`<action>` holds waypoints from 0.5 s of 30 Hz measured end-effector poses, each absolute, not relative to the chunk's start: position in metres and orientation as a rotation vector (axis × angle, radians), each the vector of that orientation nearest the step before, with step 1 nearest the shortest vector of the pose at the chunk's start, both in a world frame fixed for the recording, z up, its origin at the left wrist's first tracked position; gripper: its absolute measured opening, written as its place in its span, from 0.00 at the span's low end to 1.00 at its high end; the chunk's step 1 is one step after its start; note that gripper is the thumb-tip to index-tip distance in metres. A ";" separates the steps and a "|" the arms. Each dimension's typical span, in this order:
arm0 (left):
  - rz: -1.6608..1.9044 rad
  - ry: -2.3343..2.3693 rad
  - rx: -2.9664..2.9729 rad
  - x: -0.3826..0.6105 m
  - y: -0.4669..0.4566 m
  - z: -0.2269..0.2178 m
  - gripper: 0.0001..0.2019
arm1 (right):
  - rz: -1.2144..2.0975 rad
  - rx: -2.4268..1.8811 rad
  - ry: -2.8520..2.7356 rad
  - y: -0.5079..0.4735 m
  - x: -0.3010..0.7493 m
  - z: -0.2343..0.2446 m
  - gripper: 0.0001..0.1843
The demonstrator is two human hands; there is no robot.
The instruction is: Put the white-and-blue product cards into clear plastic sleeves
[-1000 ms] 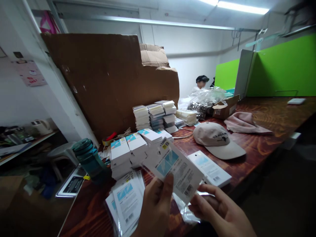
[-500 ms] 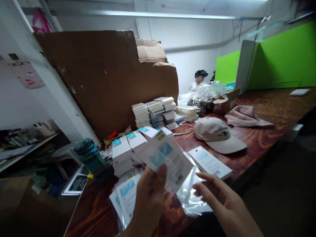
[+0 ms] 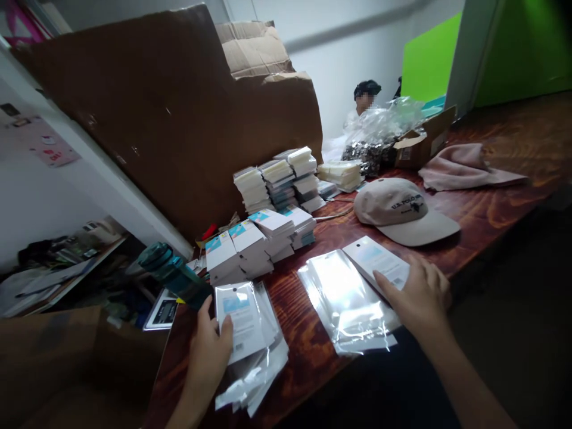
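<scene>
My left hand (image 3: 209,342) has its thumb on top of a white-and-blue printed card (image 3: 241,319) in a clear bag, fingers along the card's left edge. Beneath that card lies a loose pile of clear bags (image 3: 268,363). Over on the right, my right hand (image 3: 420,292) spans the near end of a stack of printed cards (image 3: 370,259), thumb on one side and fingers on the other. Between the hands, shiny clear plastic bags (image 3: 339,298) lie in a flat pile, partly under the card stack.
Bundles of white cards (image 3: 250,244) stand behind, with taller piles (image 3: 277,179) beyond. A teal bottle (image 3: 176,274) is at the left edge. A cap (image 3: 402,211), a pink cloth (image 3: 465,170) and an open carton (image 3: 426,140) lie right. Behind them sits a person (image 3: 364,101).
The bagged card in my left hand has come down onto the left pile. My right hand has moved from the clear bags to the card stack. The view has tilted down.
</scene>
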State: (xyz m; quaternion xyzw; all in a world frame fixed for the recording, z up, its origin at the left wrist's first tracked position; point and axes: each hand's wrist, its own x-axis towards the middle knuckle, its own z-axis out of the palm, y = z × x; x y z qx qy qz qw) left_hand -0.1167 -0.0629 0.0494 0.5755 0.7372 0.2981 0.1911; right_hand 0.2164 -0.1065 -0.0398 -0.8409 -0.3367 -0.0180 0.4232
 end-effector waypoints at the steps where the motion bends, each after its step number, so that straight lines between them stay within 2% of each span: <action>1: 0.707 2.170 1.695 -0.117 -0.062 0.046 0.29 | -0.026 -2.100 -0.849 -0.106 0.216 -0.041 0.40; 6: 0.015 2.396 1.957 -0.112 -0.065 0.046 0.30 | 0.001 -2.083 -0.849 -0.106 0.217 -0.043 0.42; 9: -0.240 2.471 2.007 -0.107 -0.069 0.055 0.33 | 0.012 -2.075 -0.812 -0.108 0.219 -0.040 0.45; 12: -0.275 2.540 2.031 -0.090 -0.073 0.066 0.34 | 0.037 -2.086 -0.808 -0.110 0.222 -0.034 0.45; 15: -0.069 2.392 2.133 -0.054 -0.074 0.069 0.30 | 0.027 -2.119 -0.853 -0.112 0.224 -0.031 0.45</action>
